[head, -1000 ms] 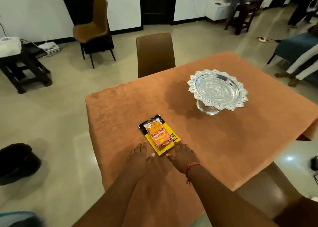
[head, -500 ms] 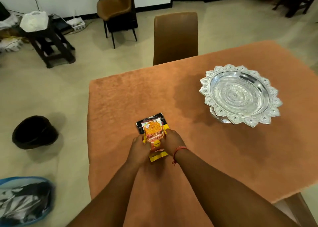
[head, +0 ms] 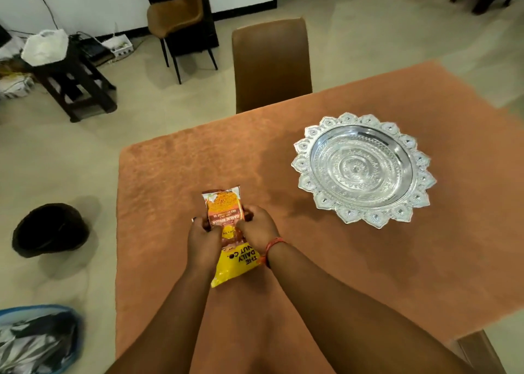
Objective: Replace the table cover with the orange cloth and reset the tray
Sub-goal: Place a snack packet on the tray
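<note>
Hands [head: 232,236] gripping snack packets [head: 225,217], seemingly lifted.

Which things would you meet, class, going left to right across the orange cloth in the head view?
left hand → snack packets → right hand → silver tray
</note>
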{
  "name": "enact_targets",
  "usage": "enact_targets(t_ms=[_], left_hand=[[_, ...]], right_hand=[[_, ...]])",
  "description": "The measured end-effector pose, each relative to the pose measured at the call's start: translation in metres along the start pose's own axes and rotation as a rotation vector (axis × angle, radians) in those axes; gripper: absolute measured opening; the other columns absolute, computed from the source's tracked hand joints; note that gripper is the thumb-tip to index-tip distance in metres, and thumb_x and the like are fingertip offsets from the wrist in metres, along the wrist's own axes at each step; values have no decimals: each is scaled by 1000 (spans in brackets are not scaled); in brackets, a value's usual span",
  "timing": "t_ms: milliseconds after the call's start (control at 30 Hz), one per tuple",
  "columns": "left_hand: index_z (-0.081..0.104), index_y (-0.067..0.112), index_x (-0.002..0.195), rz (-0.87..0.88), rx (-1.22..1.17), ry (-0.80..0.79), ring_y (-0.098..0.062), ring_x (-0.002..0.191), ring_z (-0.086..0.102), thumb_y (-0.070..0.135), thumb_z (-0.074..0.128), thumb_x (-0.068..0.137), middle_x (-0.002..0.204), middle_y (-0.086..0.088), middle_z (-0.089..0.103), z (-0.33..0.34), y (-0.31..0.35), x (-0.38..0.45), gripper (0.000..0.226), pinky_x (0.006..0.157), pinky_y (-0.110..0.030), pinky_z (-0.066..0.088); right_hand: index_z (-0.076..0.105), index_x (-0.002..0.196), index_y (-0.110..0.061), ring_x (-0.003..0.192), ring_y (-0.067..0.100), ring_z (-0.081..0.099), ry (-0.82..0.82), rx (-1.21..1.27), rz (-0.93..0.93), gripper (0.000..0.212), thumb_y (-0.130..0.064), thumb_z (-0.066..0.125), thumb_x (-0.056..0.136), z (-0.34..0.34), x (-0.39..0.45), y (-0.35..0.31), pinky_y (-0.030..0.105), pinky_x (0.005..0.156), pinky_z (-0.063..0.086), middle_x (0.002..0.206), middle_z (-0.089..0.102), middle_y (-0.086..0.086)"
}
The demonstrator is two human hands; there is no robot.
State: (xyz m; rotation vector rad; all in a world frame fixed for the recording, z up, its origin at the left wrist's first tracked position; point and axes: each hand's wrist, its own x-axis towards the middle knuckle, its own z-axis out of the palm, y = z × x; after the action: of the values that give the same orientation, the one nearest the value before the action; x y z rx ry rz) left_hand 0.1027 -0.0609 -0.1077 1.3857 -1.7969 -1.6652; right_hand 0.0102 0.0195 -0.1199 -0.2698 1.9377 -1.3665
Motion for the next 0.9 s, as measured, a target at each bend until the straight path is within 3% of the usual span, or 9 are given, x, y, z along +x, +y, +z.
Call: enact_targets(t_ms=[167, 300, 400, 467, 567, 633, 733, 800, 900], left_hand=[[68, 23, 96, 99, -172, -22, -32, 86, 72, 16, 58, 76, 93, -5, 74, 41, 77, 5, 24, 74, -56, 59], [69, 27, 100, 160, -159, -168, -25, 89, 72, 18, 59, 73, 96, 1, 75, 98, 126, 2, 30, 78, -52, 60], [72, 24, 103, 206, -24, -388, -22, 92, 72, 14, 57, 70, 96, 2, 76, 141, 140, -12, 38, 82, -43, 60], [72, 22, 95, 203, 63, -454, -22, 91, 71, 19, 56, 65, 95, 0, 75, 158, 140, -22, 34, 80, -36, 58], [69, 21, 71, 166, 143, -468, -33, 84, 71, 18, 51, 60, 82, -6, 74, 172, 134, -23, 22, 76, -49, 58], [66, 14, 66, 157, 189, -477, -36, 76, 70, 14, 46, 57, 69, -7, 69, 175, 133, -19, 23, 69, -48, 57], [64, 10, 72, 232, 349, -503, -35, 75, 67, 10, 48, 74, 69, -9, 64, 178, 141, -21, 16, 64, -41, 54], [54, 9, 68, 322, 458, -501, -32, 70, 60, 7, 48, 85, 66, -7, 56, 177, 142, -23, 18, 56, -33, 43], [59, 5, 76, 390, 492, -506, -25, 70, 52, 9, 48, 90, 77, -12, 61, 171, 136, -21, 18, 61, -30, 37]], right_hand=[[68, 114, -20, 96, 22, 67, 118, -69, -217, 32, -13, 61, 83, -60, 1, -71, 39, 86, 55, 108, 71, 3], [71, 112, -17, 90, 24, 68, 229, -196, -320, 32, -6, 61, 84, -138, 0, -103, 40, 83, 57, 102, 72, 6], [73, 106, -14, 83, 29, 70, 318, -235, -257, 33, 2, 56, 82, -187, -1, -93, 43, 77, 58, 90, 73, 8], [73, 102, -12, 82, 31, 70, 354, -308, -198, 31, 3, 56, 81, -211, 2, -79, 44, 76, 58, 89, 73, 10], [74, 98, -12, 82, 31, 69, 352, -380, -124, 30, 3, 55, 80, -229, 8, -59, 44, 77, 58, 88, 73, 11], [75, 100, -12, 87, 29, 68, 365, -410, -102, 28, 1, 56, 83, -234, 12, -47, 39, 78, 57, 94, 73, 10], [75, 102, -13, 90, 28, 66, 398, -446, -75, 25, -4, 58, 86, -236, 17, -36, 33, 78, 53, 100, 73, 10], [74, 103, -13, 92, 29, 65, 415, -479, -62, 26, -4, 57, 85, -237, 19, -33, 33, 78, 51, 103, 71, 12], [73, 105, -12, 94, 32, 64, 458, -526, -41, 28, -3, 56, 85, -242, 19, -31, 29, 77, 47, 106, 70, 15]])
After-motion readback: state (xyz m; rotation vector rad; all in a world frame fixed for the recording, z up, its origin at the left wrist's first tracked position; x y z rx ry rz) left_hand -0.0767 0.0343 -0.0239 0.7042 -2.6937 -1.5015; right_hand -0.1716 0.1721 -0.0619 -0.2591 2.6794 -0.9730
